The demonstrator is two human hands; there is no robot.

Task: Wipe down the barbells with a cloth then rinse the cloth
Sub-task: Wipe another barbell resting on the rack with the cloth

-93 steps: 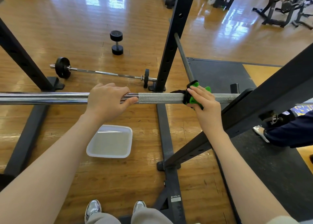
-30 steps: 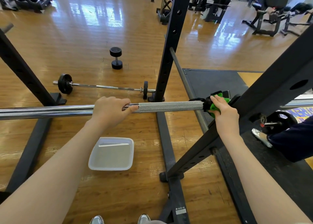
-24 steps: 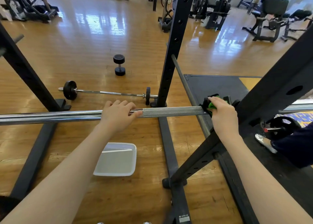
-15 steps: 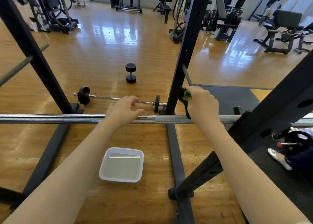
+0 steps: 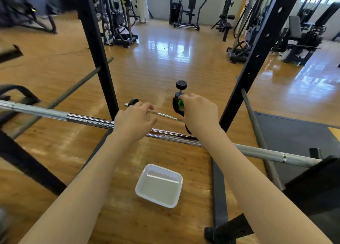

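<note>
The barbell (image 5: pixel 88 118) runs across the view from far left to near right, resting in a black rack (image 5: pixel 95 46). Its chrome middle gives way to a duller grey stretch toward the right.

The left hand (image 5: pixel 135 123) rests on top of the bar near the middle, fingers fairly straight and reaching forward over it rather than wrapped round; its grip is loose and apart.

The right hand (image 5: pixel 199 114) is just to the right of the left, with its grip clamped on a green and black cloth (image 5: pixel 178 106) bunched in the curled fingers. A black strip of the cloth hangs down beside the wrist and reaches the bar. Whether the hand itself presses the bar cannot be told, as the wrist hides that spot.

On the wooden floor (image 5: pixel 150 63), near and below the bar between the two forearms, sits a white tub (image 5: pixel 159 185) with a pale inside; whether it holds water is not clear.

Farther off on the floor lie a thin bar (image 5: pixel 161 115) with a small black plate and, beyond the right hand, an upright dumbbell (image 5: pixel 181 87). A dark mat (image 5: pixel 294 133) lies at right.
</note>
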